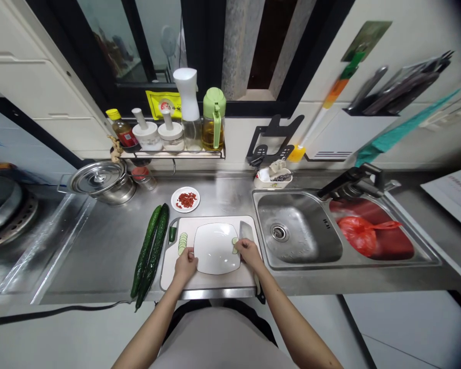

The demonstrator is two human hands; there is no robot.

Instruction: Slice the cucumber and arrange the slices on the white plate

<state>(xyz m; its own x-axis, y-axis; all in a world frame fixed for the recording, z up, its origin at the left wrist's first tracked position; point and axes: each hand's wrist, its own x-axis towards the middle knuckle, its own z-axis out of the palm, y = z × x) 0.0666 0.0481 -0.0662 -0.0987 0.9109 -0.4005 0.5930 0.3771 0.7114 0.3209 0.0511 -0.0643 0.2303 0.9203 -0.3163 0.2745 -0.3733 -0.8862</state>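
A white square plate (216, 248) lies on the pale cutting board (211, 281). My left hand (186, 264) rests on the plate's left edge, fingers curled at the rim beside a row of cucumber slices (182, 243). My right hand (248, 252) is at the plate's right edge, fingertips pinched by a cucumber slice (235, 245) on the plate. A cleaver (246, 230) lies on the board just behind my right hand. A cucumber end piece (172, 234) sits at the board's left edge.
Two whole cucumbers (150, 250) lie left of the board. A small dish of chopped red chilli (185, 199) stands behind it. A lidded pot (101, 181) is at the left, a steel sink (297, 233) at the right, with a red bag (359, 235) in its second basin.
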